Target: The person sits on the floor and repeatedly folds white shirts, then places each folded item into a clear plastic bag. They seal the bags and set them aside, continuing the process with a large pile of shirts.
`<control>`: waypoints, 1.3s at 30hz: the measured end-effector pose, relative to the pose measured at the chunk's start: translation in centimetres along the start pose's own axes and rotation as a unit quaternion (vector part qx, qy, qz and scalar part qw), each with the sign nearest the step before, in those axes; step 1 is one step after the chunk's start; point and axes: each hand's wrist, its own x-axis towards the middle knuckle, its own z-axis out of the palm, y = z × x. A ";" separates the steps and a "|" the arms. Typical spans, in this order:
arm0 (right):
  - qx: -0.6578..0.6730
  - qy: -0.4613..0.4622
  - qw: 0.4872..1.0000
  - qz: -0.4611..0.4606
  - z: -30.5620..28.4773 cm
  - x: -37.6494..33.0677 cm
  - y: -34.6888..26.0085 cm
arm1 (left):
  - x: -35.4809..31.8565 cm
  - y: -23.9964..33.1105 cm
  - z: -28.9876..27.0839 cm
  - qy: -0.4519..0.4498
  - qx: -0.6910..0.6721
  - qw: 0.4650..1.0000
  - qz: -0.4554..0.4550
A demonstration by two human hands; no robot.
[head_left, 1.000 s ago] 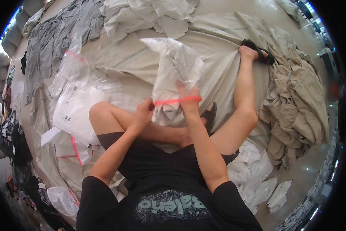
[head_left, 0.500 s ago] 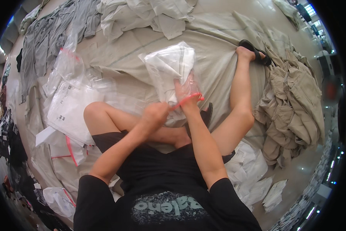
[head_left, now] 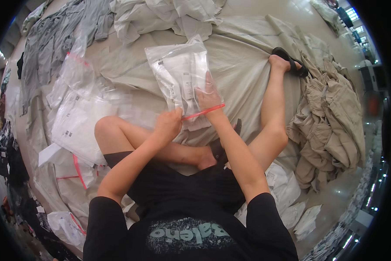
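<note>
A clear plastic zip bag with a red strip along its mouth is held up in front of me, over the sheet. Inside it lies a folded white garment, its edge showing at the mouth. My left hand is closed on the left corner of the bag's mouth. Through the mouth reaches my right hand, seen behind the clear film with its fingers stretched along the garment's right side and the thumb apart. The red strip crosses the right wrist.
Left of my knee lie stacked clear bags. Grey garments and pale garments lie at the far side. A khaki clothing pile sits at right, near my sandalled foot. White packets rest by my right thigh. A beige sheet covers the floor.
The bag has flattened and spread, its far end shifting left and away. My right hand's fingers have straightened inside it. My left hand has moved slightly left, still gripping the mouth.
</note>
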 end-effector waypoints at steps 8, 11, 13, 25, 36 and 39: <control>-0.219 -0.039 0.972 -0.071 -3.1 -1.6 -7.3 | -1.0 1.1 -0.7 0.013 -0.036 0.998 -0.048; -0.285 -0.071 0.936 -0.191 -4.1 -6.3 -8.9 | -0.7 1.9 -1.2 0.015 -0.062 0.996 -0.060; -0.261 -0.117 0.930 -0.232 -4.0 -8.1 -7.9 | -0.5 2.1 -1.0 0.022 -0.073 0.996 -0.054; -0.229 -0.026 0.972 -0.038 -1.3 -4.4 2.5 | 0.5 1.2 0.2 -0.025 -0.004 1.000 0.003; -0.246 -0.112 0.951 -0.147 1.7 -2.7 -5.2 | -0.6 0.5 -2.5 -0.058 0.017 0.998 -0.001; -0.299 -0.235 0.905 -0.192 5.4 -2.6 -4.4 | -0.4 0.2 -2.4 -0.014 0.003 1.000 0.011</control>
